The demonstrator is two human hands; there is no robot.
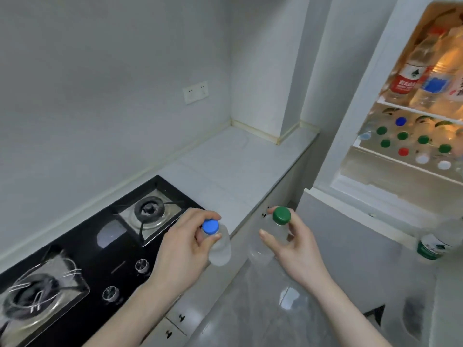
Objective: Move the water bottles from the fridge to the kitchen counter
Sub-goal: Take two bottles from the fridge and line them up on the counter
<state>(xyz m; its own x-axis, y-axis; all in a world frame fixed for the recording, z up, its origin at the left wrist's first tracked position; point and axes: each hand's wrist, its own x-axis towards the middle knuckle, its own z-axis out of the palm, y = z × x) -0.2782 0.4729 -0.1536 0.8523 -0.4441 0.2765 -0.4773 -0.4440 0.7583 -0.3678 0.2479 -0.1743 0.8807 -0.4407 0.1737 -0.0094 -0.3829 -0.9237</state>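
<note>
My left hand pinches the neck of a clear water bottle with a blue cap, held over the front edge of the white kitchen counter. My right hand grips a clear bottle with a green cap by its neck, hanging above the floor just right of the counter edge. The open fridge at the upper right holds several more bottles: tall ones with red and blue labels on the top shelf, and a lower shelf of green, blue, red and white caps.
A black gas hob with two burners and knobs fills the counter's left part. A wall socket sits above the counter. The fridge door shelf at lower right carries a green-labelled bottle. Grey glossy floor lies below.
</note>
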